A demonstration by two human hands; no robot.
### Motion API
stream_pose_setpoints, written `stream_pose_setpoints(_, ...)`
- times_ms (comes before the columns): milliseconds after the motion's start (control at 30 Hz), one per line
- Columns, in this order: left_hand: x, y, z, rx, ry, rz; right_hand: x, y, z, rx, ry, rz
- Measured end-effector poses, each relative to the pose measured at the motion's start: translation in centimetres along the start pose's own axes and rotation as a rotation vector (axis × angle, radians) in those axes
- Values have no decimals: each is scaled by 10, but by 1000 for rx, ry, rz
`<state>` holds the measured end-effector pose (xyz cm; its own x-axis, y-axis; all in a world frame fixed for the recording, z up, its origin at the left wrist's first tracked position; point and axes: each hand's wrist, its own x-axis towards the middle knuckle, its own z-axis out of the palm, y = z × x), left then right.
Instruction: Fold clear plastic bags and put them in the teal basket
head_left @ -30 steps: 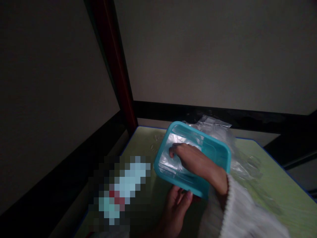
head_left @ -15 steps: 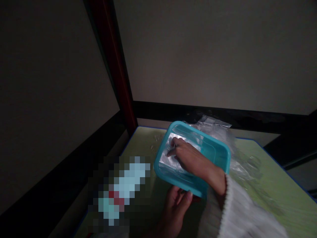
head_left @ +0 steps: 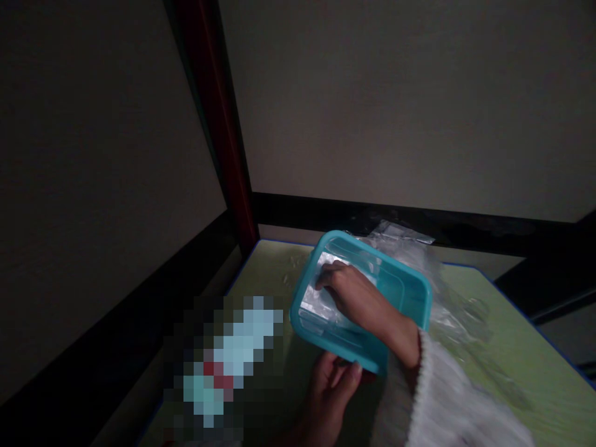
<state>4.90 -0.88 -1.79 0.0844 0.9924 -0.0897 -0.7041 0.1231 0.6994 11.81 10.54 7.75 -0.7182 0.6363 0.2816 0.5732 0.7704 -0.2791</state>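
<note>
A teal plastic container (head_left: 405, 288) is held tilted over a green table (head_left: 507, 366). My left hand (head_left: 333, 385) grips its near rim from below, thumb on the edge. My right hand (head_left: 358, 297), in a white knitted sleeve, reaches inside the container, with its fingers bent and pressed on a shiny clear plastic sheet (head_left: 321, 298) lining the bottom.
Crumpled clear plastic wrap (head_left: 447, 292) lies on the table behind and to the right of the container. A pixelated patch (head_left: 228, 366) covers something at the table's left. A red-black post (head_left: 218, 124) and a dark rail (head_left: 419, 217) stand against the walls.
My right hand's fingers have curled and shifted slightly toward the container's far left corner on the plastic sheet. The container and left hand stay almost where they were.
</note>
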Motion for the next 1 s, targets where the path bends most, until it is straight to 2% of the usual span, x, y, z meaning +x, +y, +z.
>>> stream_pose_setpoints(300, -2, 0, 2, -7, 51, -11, -8, 11, 14, 55, -6, -81)
stream_pose_setpoints(633, -1, 1, 1, 31, 26, 1, 0, -5, 2, -14, -3, 42)
stream_pose_setpoints(1000, 3, -9, -7, 29, -7, 14, 3, -4, 3, -147, 21, 99)
